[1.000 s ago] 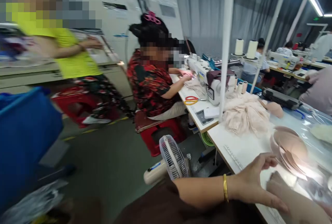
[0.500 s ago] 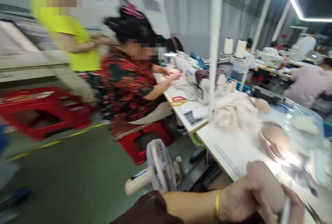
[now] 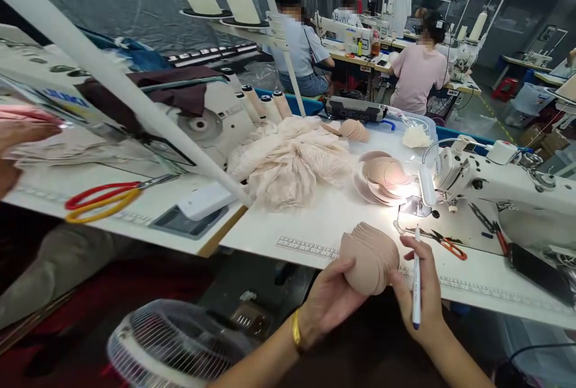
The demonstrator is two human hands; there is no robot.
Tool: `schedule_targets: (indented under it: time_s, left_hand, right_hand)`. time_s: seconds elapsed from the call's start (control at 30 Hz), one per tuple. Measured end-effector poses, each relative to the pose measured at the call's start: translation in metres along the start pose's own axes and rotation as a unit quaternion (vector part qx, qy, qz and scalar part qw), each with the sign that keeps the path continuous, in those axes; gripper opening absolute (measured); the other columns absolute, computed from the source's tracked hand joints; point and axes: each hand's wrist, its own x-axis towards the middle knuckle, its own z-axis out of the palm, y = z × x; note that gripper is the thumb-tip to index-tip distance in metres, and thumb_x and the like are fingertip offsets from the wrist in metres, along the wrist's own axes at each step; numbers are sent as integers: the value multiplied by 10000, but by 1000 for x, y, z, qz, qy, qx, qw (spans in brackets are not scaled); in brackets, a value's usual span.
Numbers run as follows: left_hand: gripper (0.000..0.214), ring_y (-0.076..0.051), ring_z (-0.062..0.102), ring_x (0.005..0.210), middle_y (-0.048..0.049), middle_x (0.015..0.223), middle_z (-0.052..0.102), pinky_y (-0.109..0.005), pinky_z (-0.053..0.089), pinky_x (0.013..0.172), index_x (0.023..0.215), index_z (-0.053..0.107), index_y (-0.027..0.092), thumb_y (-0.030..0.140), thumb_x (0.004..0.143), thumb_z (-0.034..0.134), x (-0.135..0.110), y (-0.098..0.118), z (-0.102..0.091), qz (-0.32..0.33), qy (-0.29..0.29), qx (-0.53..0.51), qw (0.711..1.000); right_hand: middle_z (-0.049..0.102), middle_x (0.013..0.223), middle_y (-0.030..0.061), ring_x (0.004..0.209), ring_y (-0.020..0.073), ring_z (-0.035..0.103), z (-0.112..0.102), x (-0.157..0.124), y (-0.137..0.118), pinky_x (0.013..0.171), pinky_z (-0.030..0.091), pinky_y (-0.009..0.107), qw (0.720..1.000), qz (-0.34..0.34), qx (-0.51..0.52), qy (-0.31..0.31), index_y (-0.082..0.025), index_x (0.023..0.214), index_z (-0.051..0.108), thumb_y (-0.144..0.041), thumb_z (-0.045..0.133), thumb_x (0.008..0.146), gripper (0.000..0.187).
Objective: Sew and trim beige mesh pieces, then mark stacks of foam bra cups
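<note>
My left hand [image 3: 330, 298] is closed around a stack of beige bra cups [image 3: 366, 259], its thumb lying on the front cup. The cups sit fanned one behind another, just above the table's front edge. In my right hand [image 3: 425, 289] is a white marker pen [image 3: 416, 283], with its tip up and its dark end down. The thumb of that hand touches the right side of the stack. More bra cups [image 3: 384, 175] lie piled beside the lit needle area of the sewing machine [image 3: 517, 181].
Crumpled pale mesh fabric [image 3: 292, 160] lies behind the stack. Orange-handled snips [image 3: 450, 247] and a black phone [image 3: 540, 274] are at the right. A white post [image 3: 148, 100] slants across the left, near red-and-yellow scissors [image 3: 105, 199] and a co-worker's hand [image 3: 27, 130]. A fan [image 3: 175, 346] stands below.
My view has swung right and down, from the co-workers at the left to my own table. Both hands now show near the middle, still with the cups and the pen.
</note>
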Motion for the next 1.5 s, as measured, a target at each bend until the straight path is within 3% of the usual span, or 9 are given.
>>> schedule_targets:
  time_s: [0.1, 0.17, 0.33, 0.47, 0.7, 0.83, 1.07, 1.3, 1.5]
  left_hand:
    - [766, -286, 671, 1259, -49, 1355, 727, -435, 538, 1100, 1583, 439, 299, 230, 878, 731, -2, 2, -4, 10, 31, 3, 999]
    - [807, -285, 689, 1221, -58, 1336, 734, -431, 561, 1069, 1575, 450, 302, 250, 838, 775, -4, 4, -7, 0, 37, -2, 999]
    - [798, -281, 710, 1171, -94, 1300, 739, -405, 587, 1010, 1571, 467, 294, 267, 829, 762, -6, 7, -15, -23, 9, -1, 1000]
    - [672, -267, 709, 1182, -57, 1285, 753, -385, 560, 1055, 1474, 582, 319, 278, 830, 770, -5, 8, -14, -42, -23, 5, 999]
    - [761, -257, 750, 1050, -83, 1151, 787, -338, 619, 921, 1510, 540, 236, 252, 794, 798, -3, 6, -11, -51, 7, 34, 998]
    - [704, -288, 716, 1176, -123, 1254, 754, -392, 589, 1025, 1430, 596, 209, 273, 762, 812, -5, 7, -13, -48, 45, 44, 997]
    - [862, -377, 684, 1198, -138, 1270, 730, -498, 580, 1028, 1561, 467, 197, 309, 760, 764, -4, 4, -15, -54, 52, 85, 994]
    - [845, -387, 650, 1267, -138, 1279, 735, -525, 519, 1111, 1555, 482, 203, 347, 773, 768, -4, 6, -17, -63, 21, 85, 994]
    - [880, -385, 657, 1246, -138, 1259, 738, -508, 546, 1082, 1563, 461, 181, 320, 754, 780, -2, 5, -8, -54, 50, 95, 993]
  right_hand:
    - [627, 943, 30, 893, 221, 599, -14, 4, 5, 886, 492, 409, 993, 77, 64, 60, -267, 1319, 605, -371, 521, 1075, 279]
    - [590, 787, -21, 777, 192, 581, -22, 9, 8, 830, 473, 367, 980, 131, 137, 65, -265, 1241, 608, -396, 523, 1080, 224]
    - [590, 640, -38, 637, 162, 543, -21, 19, 9, 675, 418, 298, 921, 234, 303, 66, -233, 988, 622, -506, 644, 990, 273]
    - [605, 613, -33, 597, 153, 534, -12, 23, 2, 636, 415, 289, 896, 272, 346, 54, -223, 912, 621, -564, 723, 921, 355]
    - [572, 529, -39, 536, 143, 501, -13, 27, -10, 589, 383, 270, 874, 291, 388, 38, -222, 823, 595, -558, 756, 884, 377]
    - [578, 541, -45, 540, 146, 520, -17, 27, -6, 591, 400, 273, 882, 277, 378, 53, -225, 860, 598, -554, 746, 902, 363]
    - [583, 576, -49, 563, 144, 550, -14, 25, -5, 619, 429, 280, 893, 257, 371, 9, -220, 867, 597, -518, 705, 958, 329]
    - [607, 604, -47, 585, 128, 557, -20, 19, -1, 637, 433, 264, 906, 235, 352, 0, -219, 915, 613, -467, 664, 1013, 271]
    - [585, 587, -55, 565, 116, 505, -20, 15, 0, 621, 434, 248, 899, 231, 371, -30, -223, 904, 600, -455, 644, 1032, 269]
